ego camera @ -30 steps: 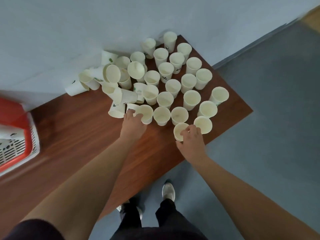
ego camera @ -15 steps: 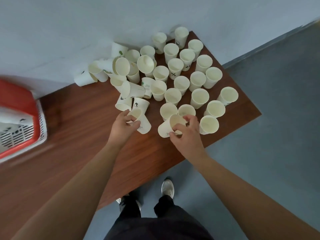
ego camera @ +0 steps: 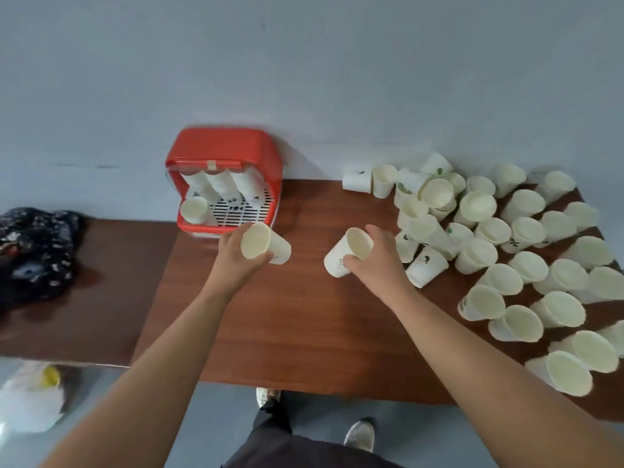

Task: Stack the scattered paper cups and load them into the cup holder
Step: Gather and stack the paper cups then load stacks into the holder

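My left hand (ego camera: 236, 261) grips a white paper cup (ego camera: 265, 244), tilted with its mouth toward me, just in front of the red cup holder (ego camera: 224, 148). My right hand (ego camera: 378, 261) grips another paper cup (ego camera: 349, 253), tilted with its base to the left, over the middle of the wooden table (ego camera: 297, 325). The holder stands at the wall with three stacks of cups (ego camera: 221, 184) leaning inside and a single cup (ego camera: 194, 209) at its lower left. Several scattered cups (ego camera: 506, 251), some upright, some lying on their sides, cover the right part of the table.
A dark patterned cloth (ego camera: 33, 251) lies on the lower brown surface at the left. A white bag with a yellow object (ego camera: 33, 396) sits on the floor at bottom left. My shoes (ego camera: 359, 435) stand by the table's front edge. The grey wall runs behind the table.
Both hands lifted a cup each out of the scattered group and moved left toward the red holder. The view has swung left, bringing the whole holder into sight.
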